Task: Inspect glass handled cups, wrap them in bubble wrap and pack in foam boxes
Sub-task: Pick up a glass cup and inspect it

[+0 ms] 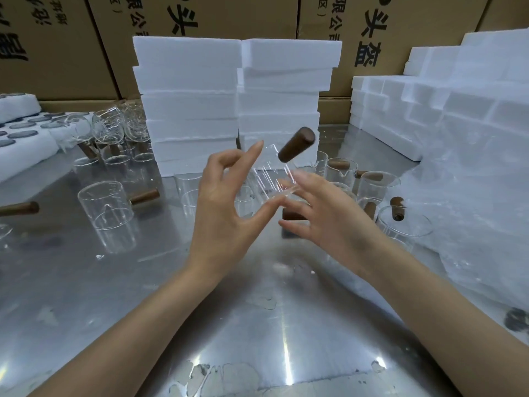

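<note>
Two bare forearms and hands point(229, 202), no sleeves, gloves, rings or wristwear in view

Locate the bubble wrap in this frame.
In the head view the bubble wrap lies heaped at the table's right edge, below the stepped foam boxes and right of the right hand.

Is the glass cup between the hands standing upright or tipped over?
Tipped. The held cup is off the table, its brown handle pointing up and away, between the left hand and right hand.
</note>
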Demonstrator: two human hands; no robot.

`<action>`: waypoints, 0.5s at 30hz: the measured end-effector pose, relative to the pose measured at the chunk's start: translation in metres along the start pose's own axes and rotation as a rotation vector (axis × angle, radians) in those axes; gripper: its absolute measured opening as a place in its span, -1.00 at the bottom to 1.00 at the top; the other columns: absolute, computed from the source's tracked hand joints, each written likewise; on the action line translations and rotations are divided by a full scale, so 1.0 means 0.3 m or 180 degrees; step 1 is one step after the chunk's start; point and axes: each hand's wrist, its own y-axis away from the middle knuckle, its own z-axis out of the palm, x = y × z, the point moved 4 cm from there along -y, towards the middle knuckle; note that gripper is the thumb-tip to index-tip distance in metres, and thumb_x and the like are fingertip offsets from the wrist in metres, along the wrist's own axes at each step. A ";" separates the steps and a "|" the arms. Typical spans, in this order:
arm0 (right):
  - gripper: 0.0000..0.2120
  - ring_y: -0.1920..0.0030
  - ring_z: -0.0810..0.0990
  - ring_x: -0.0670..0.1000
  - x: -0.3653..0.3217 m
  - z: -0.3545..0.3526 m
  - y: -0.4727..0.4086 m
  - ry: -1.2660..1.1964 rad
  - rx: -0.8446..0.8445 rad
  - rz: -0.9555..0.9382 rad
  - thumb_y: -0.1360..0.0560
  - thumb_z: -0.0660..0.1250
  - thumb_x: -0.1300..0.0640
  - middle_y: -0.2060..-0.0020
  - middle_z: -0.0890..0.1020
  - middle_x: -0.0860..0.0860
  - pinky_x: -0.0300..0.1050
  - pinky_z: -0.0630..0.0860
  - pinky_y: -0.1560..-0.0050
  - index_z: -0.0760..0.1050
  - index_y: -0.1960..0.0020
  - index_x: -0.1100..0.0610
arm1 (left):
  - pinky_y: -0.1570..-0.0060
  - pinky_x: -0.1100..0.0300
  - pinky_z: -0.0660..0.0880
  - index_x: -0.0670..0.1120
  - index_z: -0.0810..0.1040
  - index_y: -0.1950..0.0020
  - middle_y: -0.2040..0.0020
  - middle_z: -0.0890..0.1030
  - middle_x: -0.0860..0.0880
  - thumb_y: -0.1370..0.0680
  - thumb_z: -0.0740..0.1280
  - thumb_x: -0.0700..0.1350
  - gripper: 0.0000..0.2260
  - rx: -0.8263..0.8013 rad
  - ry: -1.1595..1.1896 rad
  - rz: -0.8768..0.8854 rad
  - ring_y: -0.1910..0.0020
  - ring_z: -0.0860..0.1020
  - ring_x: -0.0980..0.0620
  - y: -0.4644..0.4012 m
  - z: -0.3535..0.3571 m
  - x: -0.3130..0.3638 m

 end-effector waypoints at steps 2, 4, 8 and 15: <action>-0.36 -0.12 0.59 -0.13 0.005 0.005 0.001 0.0401 0.0146 -0.0157 -0.31 0.41 -0.14 -0.18 0.52 -0.09 -0.19 0.59 0.03 0.36 -0.33 -0.02 | -0.06 -0.10 0.52 -0.09 0.37 -0.45 -0.16 0.38 -0.03 -0.42 0.51 -0.13 -0.37 -0.0095 -0.0124 0.0143 -0.18 0.43 0.00 0.003 0.004 0.009; -0.32 -0.09 0.61 -0.11 0.008 0.003 -0.001 0.0498 0.0296 -0.0281 -0.28 0.50 -0.11 -0.17 0.52 -0.08 -0.22 0.58 0.04 0.36 -0.33 -0.01 | -0.05 -0.08 0.52 -0.11 0.33 -0.46 -0.17 0.39 -0.03 -0.42 0.51 -0.13 -0.35 -0.0151 -0.0162 0.0252 -0.19 0.43 0.00 0.003 0.008 0.019; -0.49 0.02 0.66 -0.08 0.008 -0.005 -0.006 -0.0005 0.0340 -0.0239 -0.33 0.43 -0.05 0.00 0.65 -0.07 -0.24 0.58 0.09 0.46 -0.24 0.05 | -0.20 0.02 0.46 -0.06 0.09 -0.54 -0.32 0.39 0.07 -0.38 0.50 0.07 -0.12 -0.0312 0.0061 0.0053 -0.30 0.38 0.16 -0.003 0.012 0.010; -0.68 -0.07 0.65 0.01 0.010 0.001 -0.014 -0.0472 0.0177 -0.0013 -0.54 0.23 0.06 -0.11 0.65 0.06 -0.07 0.55 -0.14 0.45 -0.25 0.14 | -0.26 0.44 0.29 0.07 0.15 -0.54 -0.34 0.45 0.18 -0.32 0.51 0.19 -0.11 -0.0967 0.1584 -0.1401 -0.33 0.39 0.34 0.016 0.065 -0.058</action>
